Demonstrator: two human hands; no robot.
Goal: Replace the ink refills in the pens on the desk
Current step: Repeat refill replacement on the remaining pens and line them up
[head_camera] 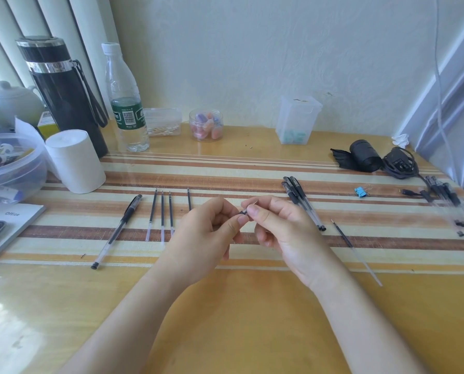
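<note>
Four refills (162,214), one pen (117,230) left, lone refill (344,237) right, left hand (206,236) and right hand (282,230) pinching pen part (243,212), mostly hidden, far-right pens (446,195) blurred

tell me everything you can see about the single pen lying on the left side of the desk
The pen is a slim stick pen with a clear plastic barrel, a black grip section and black cap at its far end, and a small black plug at its near end. A dark refill shows through part of the barrel. It lies flat and diagonal on the striped mat, left of the loose refills, touching nothing else.
</note>
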